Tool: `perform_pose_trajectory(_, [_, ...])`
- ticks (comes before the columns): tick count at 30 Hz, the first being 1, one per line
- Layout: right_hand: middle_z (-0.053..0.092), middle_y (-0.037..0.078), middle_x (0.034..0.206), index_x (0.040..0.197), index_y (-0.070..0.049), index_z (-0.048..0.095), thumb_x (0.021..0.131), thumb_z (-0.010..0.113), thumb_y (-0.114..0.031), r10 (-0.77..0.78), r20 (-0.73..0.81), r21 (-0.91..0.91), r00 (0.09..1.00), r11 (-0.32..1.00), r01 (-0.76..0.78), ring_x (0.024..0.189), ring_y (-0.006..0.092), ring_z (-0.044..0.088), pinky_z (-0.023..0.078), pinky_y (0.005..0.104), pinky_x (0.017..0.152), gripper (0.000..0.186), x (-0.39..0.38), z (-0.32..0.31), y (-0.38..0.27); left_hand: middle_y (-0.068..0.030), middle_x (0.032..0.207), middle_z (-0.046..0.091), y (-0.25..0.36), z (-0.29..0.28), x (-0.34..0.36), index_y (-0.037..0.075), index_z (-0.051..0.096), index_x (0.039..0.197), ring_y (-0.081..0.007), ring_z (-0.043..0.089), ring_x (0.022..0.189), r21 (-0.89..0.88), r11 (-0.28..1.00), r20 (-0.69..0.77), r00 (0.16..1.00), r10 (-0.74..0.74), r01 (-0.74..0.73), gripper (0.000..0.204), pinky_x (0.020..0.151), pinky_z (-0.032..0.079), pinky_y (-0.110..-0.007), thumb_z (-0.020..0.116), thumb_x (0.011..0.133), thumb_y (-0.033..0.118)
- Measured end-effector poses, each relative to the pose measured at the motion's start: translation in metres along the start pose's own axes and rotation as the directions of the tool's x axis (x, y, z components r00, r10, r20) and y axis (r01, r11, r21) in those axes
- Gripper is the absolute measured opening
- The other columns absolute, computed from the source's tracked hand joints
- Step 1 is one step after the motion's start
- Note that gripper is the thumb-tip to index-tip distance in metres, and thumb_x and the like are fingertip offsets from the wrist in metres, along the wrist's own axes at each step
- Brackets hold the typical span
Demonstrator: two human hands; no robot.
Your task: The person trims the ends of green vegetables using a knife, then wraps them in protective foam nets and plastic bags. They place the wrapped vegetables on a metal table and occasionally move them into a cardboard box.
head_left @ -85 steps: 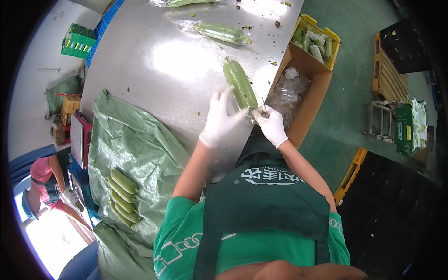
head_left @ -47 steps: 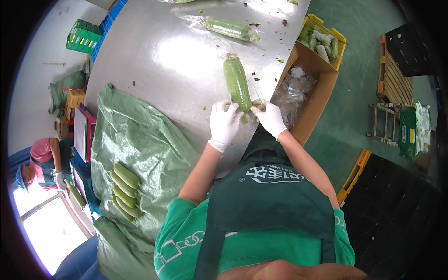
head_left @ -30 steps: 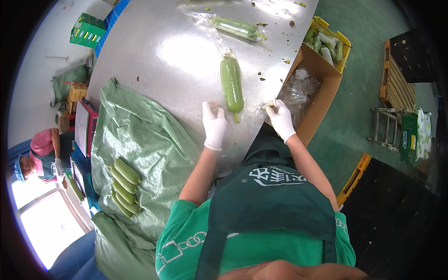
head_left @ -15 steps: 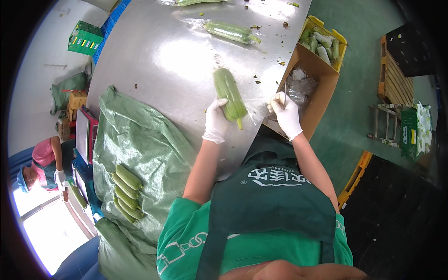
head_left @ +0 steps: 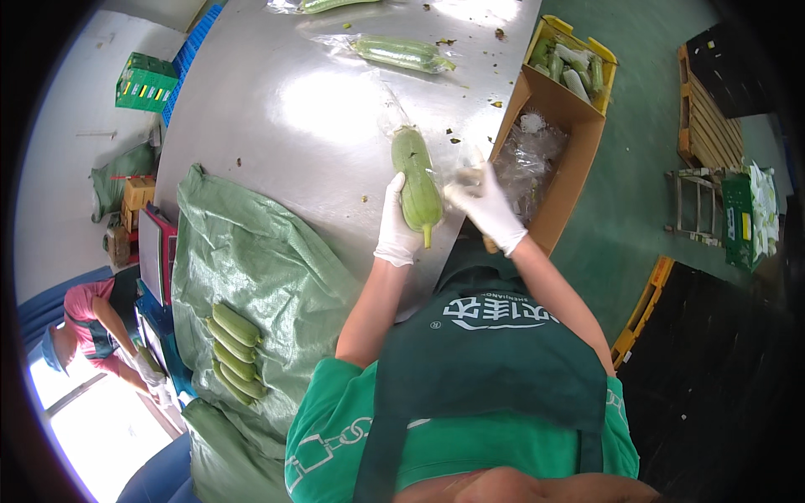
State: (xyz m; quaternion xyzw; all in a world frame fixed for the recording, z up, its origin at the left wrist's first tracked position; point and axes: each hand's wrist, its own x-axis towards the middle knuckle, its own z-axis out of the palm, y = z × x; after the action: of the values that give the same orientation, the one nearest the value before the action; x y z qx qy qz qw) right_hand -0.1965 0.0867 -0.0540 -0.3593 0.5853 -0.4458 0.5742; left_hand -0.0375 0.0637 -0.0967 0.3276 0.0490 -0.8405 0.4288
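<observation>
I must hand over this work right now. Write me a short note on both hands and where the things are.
Left hand: gloved, shut on the green gourd, held above the steel table.
Right hand: gloved, beside the gourd's stem end, grip unclear.
Done: bagged gourd lies at the table's far side.
Left: five bare gourds wait on the green sack; the cardboard box with clear bags stands at right.

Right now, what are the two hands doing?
Left hand: closed around the green gourd.
Right hand: open, holding nothing clear, beside the gourd.

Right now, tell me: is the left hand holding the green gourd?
Yes, the gloved left hand grips the green gourd by its lower half above the steel table, while the right hand is beside it.
</observation>
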Motion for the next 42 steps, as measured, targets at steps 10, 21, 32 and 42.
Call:
perform_pose_trajectory(10, [0.060, 0.012, 0.069, 0.089, -0.003, 0.058, 0.086, 0.058, -0.018, -0.212, 0.012, -0.247, 0.977, 0.946, 0.209, 0.062, 0.0226, 0.059, 0.046, 0.0300, 0.060, 0.015, 0.003, 0.009, 0.015, -0.0108, 0.116, 0.054, 0.001, 0.019, -0.018, 0.003, 0.043, 0.126, -0.0201, 0.053, 0.106, 0.104, 0.994, 0.222, 0.975, -0.004, -0.019, 0.041, 0.091, 0.043, -0.034, 0.045, 0.094, 0.028])
perform_pose_trajectory(21, [0.054, 0.007, 0.083, 0.084, -0.011, 0.051, 0.067, 0.055, 0.001, -0.640, 0.065, -0.774, 0.766, 0.452, 0.444, 0.070, 0.0299, 0.058, 0.047, 0.0401, 0.059, 0.021, 0.014, -0.002, -0.016, -0.0127, 0.116, 0.053, -0.007, 0.040, -0.036, 0.004, 0.042, 0.128, -0.0205, 0.053, 0.105, 0.355, 0.935, 0.059, 0.997, -0.046, 0.022, 0.048, 0.089, 0.045, -0.032, 0.053, 0.089, 0.030])
perform_pose_trajectory(32, [0.056, 0.017, 0.073, 0.091, -0.009, 0.050, 0.075, 0.056, -0.003, -0.648, -0.183, -0.679, 0.739, 0.627, 0.382, 0.067, 0.0386, 0.056, 0.045, 0.0433, 0.056, 0.018, 0.034, -0.017, -0.036, -0.0166, 0.113, 0.054, -0.013, 0.058, -0.022, 0.006, 0.042, 0.127, -0.0305, 0.057, 0.096, -0.063, 0.955, 0.254, 0.930, -0.265, 0.289, 0.051, 0.077, 0.050, -0.048, 0.050, 0.089, 0.039])
perform_pose_trajectory(42, [0.058, 0.009, 0.063, 0.088, -0.009, 0.048, 0.070, 0.054, -0.006, -0.769, 0.151, -0.887, 0.621, 0.172, 0.429, 0.054, 0.0283, 0.059, 0.047, 0.0404, 0.048, 0.019, 0.061, -0.059, -0.050, -0.0261, 0.115, 0.050, -0.007, 0.080, -0.030, 0.001, 0.041, 0.127, -0.0257, 0.055, 0.078, 0.235, 0.916, 0.267, 0.885, -0.382, 0.324, 0.058, 0.063, 0.049, -0.032, 0.049, 0.087, 0.042])
